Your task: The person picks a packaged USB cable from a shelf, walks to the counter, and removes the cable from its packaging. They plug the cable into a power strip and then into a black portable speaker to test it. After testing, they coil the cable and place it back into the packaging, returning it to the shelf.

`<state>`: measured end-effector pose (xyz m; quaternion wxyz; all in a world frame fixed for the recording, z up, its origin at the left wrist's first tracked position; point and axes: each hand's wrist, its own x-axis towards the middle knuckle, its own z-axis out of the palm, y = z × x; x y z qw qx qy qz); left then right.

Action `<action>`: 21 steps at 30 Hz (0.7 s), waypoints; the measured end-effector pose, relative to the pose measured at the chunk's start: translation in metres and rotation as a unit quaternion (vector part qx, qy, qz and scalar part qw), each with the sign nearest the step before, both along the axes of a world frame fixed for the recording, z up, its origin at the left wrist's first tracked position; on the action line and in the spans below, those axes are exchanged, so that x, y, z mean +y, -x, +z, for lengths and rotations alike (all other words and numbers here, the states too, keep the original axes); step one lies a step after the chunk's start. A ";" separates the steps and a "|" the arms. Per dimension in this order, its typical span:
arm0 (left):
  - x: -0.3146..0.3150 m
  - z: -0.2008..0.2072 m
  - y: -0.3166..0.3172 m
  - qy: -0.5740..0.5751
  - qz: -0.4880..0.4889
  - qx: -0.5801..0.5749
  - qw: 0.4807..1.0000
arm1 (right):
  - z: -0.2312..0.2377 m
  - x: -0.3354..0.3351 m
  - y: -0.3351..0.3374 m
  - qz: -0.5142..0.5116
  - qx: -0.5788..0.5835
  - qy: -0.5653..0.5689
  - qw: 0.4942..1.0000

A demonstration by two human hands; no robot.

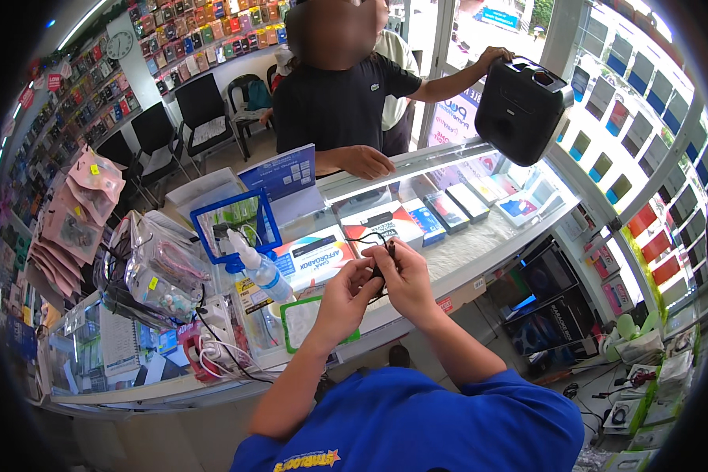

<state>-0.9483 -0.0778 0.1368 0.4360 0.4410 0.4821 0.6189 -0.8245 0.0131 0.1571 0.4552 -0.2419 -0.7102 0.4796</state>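
Over the glass display counter (448, 271), both my hands are closed on a thin black cable (367, 237). A loop of it shows above my fingers. My right hand (405, 279) pinches it near a small dark plug end that points up. My left hand (348, 297) grips it lower, fingertips close to the right hand's. What lies between the fingers is partly hidden. Across the counter, a person in a black shirt (346, 106) rests one hand on the glass. The other hand holds the top of a black portable speaker (519, 110) at the counter's far right.
A clear spray bottle (269, 274), a blue-framed stand (236, 224) and a green-framed tray (297, 324) are left of my hands. White cables (220, 346) and bagged accessories (161, 271) crowd the left counter. Boxed goods (448, 211) sit under the glass. Black chairs (200, 110) stand behind.
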 end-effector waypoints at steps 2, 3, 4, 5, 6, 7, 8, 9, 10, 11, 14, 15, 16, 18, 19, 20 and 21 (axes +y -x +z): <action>0.001 0.001 0.001 -0.013 -0.011 -0.022 1.000 | 0.009 0.005 -0.010 -0.008 -0.029 -0.038 0.999; 0.000 0.002 0.002 -0.001 -0.011 -0.030 0.999 | 0.012 0.006 -0.013 -0.002 -0.042 -0.056 0.998; -0.001 0.004 0.005 0.007 -0.028 -0.036 0.999 | 0.015 0.006 -0.016 0.003 -0.018 -0.057 0.998; -0.001 0.007 0.008 0.041 -0.040 -0.042 0.997 | 0.018 0.009 -0.020 -0.012 -0.020 -0.047 0.999; -0.001 0.009 0.011 -0.002 -0.061 -0.049 0.997 | 0.022 0.014 -0.026 -0.016 -0.025 -0.039 0.999; -0.002 0.013 0.014 -0.016 -0.066 -0.057 0.996 | 0.026 0.017 -0.031 -0.016 -0.029 -0.028 0.999; -0.004 0.017 0.018 -0.013 -0.058 -0.062 0.996 | 0.031 0.023 -0.036 -0.019 -0.031 -0.013 0.999; -0.006 0.020 0.021 -0.043 -0.071 -0.064 0.994 | 0.037 0.029 -0.042 -0.023 -0.018 0.046 0.999; -0.008 0.025 0.023 -0.036 -0.075 -0.088 0.993 | 0.047 0.037 -0.051 -0.028 -0.019 0.015 0.999; -0.011 0.030 0.025 -0.013 -0.074 -0.111 0.991 | 0.059 0.045 -0.060 -0.043 -0.040 0.012 0.998; -0.014 0.052 0.028 -0.052 -0.096 -0.157 0.982 | 0.108 0.071 -0.080 -0.060 0.069 -0.098 0.991; -0.012 0.061 0.028 -0.105 -0.114 -0.136 0.978 | 0.130 0.078 -0.088 -0.070 0.100 -0.136 0.983; -0.010 0.069 0.024 -0.115 -0.057 -0.081 0.988 | 0.151 0.083 -0.095 -0.072 0.151 -0.157 0.973; -0.011 0.085 0.026 -0.147 -0.067 -0.054 0.985 | 0.190 0.088 -0.108 -0.026 0.250 -0.170 0.953; -0.012 0.090 0.026 -0.164 -0.065 -0.050 0.983 | 0.203 0.088 -0.111 0.024 0.301 -0.159 0.940; -0.014 0.092 0.024 -0.158 -0.051 -0.042 0.985 | 0.208 0.084 -0.110 0.050 0.306 -0.167 0.936; -0.017 0.092 0.022 -0.134 -0.056 -0.015 0.989 | 0.210 0.079 -0.110 0.076 0.313 -0.170 0.931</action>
